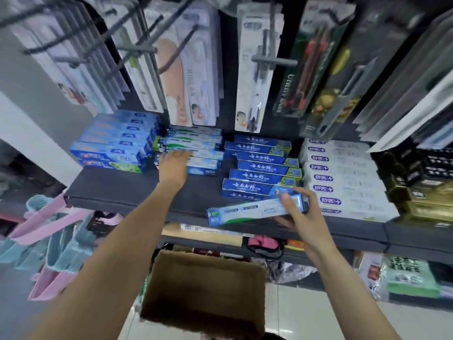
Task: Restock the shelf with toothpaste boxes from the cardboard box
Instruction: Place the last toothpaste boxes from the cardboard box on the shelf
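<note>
White-and-blue toothpaste box (pixel 247 212) gripped at its right end by right hand (pixel 297 214), held at the front edge of the dark shelf (pixel 110 192). Left hand (pixel 172 165), fingers flat, rests on a stacked toothpaste pile (pixel 198 148). Cardboard box (pixel 203 293) below on the floor.

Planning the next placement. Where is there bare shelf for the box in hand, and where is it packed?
Bare shelf runs along the front edge, below the light blue stack and around the left hand. Everything right of that is packed: dark blue boxes, then white boxes. The right hand holds a toothpaste box at the shelf front.
</note>
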Demonstrator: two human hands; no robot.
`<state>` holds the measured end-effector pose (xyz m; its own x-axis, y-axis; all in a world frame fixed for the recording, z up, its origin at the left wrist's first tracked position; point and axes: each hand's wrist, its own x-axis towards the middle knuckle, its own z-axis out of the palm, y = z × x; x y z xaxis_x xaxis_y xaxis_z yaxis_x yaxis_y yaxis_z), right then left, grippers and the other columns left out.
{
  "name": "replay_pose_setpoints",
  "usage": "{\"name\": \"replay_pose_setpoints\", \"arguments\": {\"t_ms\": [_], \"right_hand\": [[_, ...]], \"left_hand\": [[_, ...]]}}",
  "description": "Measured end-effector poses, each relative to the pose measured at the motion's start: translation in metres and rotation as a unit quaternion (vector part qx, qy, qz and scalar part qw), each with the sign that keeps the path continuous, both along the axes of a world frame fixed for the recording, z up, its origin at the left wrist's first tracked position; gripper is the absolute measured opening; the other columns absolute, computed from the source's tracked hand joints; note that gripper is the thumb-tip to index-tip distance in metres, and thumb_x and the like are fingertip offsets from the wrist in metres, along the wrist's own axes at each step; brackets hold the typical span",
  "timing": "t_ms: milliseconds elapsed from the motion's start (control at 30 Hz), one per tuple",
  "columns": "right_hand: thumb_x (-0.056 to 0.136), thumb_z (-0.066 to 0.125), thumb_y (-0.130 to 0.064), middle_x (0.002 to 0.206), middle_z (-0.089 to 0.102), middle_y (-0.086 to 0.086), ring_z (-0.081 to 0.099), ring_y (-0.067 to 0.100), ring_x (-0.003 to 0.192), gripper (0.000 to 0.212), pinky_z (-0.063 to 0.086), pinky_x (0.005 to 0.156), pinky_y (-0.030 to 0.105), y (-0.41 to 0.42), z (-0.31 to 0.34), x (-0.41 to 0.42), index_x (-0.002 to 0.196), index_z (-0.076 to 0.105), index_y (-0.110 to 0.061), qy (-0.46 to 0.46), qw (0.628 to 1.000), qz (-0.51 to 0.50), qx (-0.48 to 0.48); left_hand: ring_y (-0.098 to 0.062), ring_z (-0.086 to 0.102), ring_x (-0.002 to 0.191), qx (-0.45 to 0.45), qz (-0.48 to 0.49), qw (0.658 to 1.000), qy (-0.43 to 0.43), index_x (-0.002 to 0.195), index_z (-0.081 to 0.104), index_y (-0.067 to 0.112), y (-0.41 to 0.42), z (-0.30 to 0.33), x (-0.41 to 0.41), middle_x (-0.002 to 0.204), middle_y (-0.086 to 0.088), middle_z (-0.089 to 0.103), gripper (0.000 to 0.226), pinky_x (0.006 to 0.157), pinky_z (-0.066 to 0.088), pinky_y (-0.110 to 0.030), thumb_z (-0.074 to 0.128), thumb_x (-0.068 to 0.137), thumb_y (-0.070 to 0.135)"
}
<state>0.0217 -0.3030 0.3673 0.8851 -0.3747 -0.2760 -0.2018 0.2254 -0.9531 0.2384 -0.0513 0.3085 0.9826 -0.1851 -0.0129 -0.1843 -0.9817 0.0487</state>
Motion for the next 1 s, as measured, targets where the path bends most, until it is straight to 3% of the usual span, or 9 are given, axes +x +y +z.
{"name": "replay_pose_setpoints", "arguments": {"t_ms": [67,133,267,367,567,667,767,867,1000], "right_hand": [[0.082,0.068,-0.03,0.129,0.052,0.014,0.07,0.029,0.092,0.03,0.058,0.066,0.025,0.0,-0.004,0.001,0.098,0.044,-0.02,0.014,0.999,-0.031,0.042],[0.085,0.067,-0.034,0.126,0.053,0.007,0.071,0.034,0.082,0.037,0.058,0.062,0.025,0.0,-0.007,0.002,0.106,0.043,-0.015,0.055,0.995,-0.041,0.074],[0.087,0.057,-0.048,0.098,0.068,0.003,0.071,0.027,0.058,0.027,0.053,0.046,0.024,0.002,-0.01,0.004,0.105,0.055,-0.027,0.131,0.984,-0.026,0.117],[0.086,0.053,-0.054,0.064,0.068,0.003,0.065,0.019,0.045,0.036,0.047,0.039,0.021,0.009,-0.014,0.006,0.102,0.058,-0.022,0.178,0.978,-0.008,0.107],[0.066,0.049,-0.08,0.062,0.071,0.004,0.067,0.018,0.05,0.078,0.051,0.043,0.023,0.021,-0.014,0.007,0.116,0.055,-0.02,0.201,0.971,0.087,0.091],[0.052,0.051,-0.082,0.085,0.075,0.003,0.073,0.023,0.068,0.095,0.06,0.062,0.035,0.022,-0.013,0.004,0.128,0.048,-0.025,0.198,0.963,0.164,0.081],[0.058,0.065,-0.068,0.111,0.061,-0.016,0.072,0.021,0.089,0.079,0.058,0.078,0.033,0.021,-0.009,-0.004,0.124,0.032,-0.039,0.139,0.961,0.231,0.061],[0.069,0.075,-0.048,0.106,0.061,-0.015,0.065,0.006,0.092,0.046,0.052,0.075,0.02,0.024,-0.004,-0.002,0.104,0.049,-0.033,0.079,0.933,0.303,-0.178],[0.077,0.072,-0.047,0.108,0.06,-0.013,0.059,0.011,0.09,0.049,0.047,0.078,0.029,0.044,0.005,0.022,0.119,0.05,-0.033,-0.002,0.803,0.375,-0.463]], "left_hand": [[-0.028,0.03,0.136,-0.057,0.045,0.997,-0.037,0.142,0.037,0.022,-0.008,0.006,-0.005,0.146,-0.007,0.038,0.051,0.111,0.022,-0.045,0.053,0.093,0.02],[-0.027,0.042,0.128,-0.239,0.051,0.97,-0.013,0.136,0.046,0.02,-0.016,0.022,-0.02,0.137,-0.007,0.048,0.044,0.104,0.033,-0.039,0.053,0.094,0.031],[-0.004,0.055,0.107,-0.541,0.032,0.804,0.246,0.114,0.056,0.049,-0.022,0.062,-0.087,0.119,0.024,0.053,0.032,0.077,0.049,-0.02,0.05,0.085,0.062],[-0.022,0.045,0.123,-0.626,0.065,0.706,0.324,0.129,0.048,0.044,-0.013,0.065,-0.121,0.144,0.012,0.038,0.059,0.087,0.055,-0.039,0.051,0.074,0.066],[-0.025,0.054,0.119,-0.662,0.114,0.704,0.23,0.132,0.053,0.018,0.001,0.065,-0.132,0.138,-0.011,0.05,0.042,0.083,0.056,-0.032,0.045,0.097,0.039],[-0.02,0.052,0.122,-0.652,0.123,0.715,0.221,0.128,0.056,0.022,0.011,0.058,-0.14,0.134,-0.005,0.054,0.047,0.086,0.053,-0.029,0.051,0.09,0.049],[-0.006,0.06,0.107,-0.662,0.121,0.711,0.203,0.104,0.066,0.039,0.022,0.048,-0.152,0.106,0.016,0.069,0.026,0.074,0.053,-0.017,0.062,0.08,0.048],[-0.006,0.065,0.099,-0.687,0.133,0.69,0.184,0.103,0.068,0.037,0.038,0.033,-0.161,0.1,0.01,0.072,0.019,0.073,0.053,-0.018,0.061,0.085,0.038],[-0.011,0.062,0.107,-0.686,0.136,0.696,0.166,0.117,0.064,0.037,0.058,0.021,-0.164,0.115,0.002,0.066,0.042,0.082,0.054,-0.025,0.062,0.077,0.052]]}}
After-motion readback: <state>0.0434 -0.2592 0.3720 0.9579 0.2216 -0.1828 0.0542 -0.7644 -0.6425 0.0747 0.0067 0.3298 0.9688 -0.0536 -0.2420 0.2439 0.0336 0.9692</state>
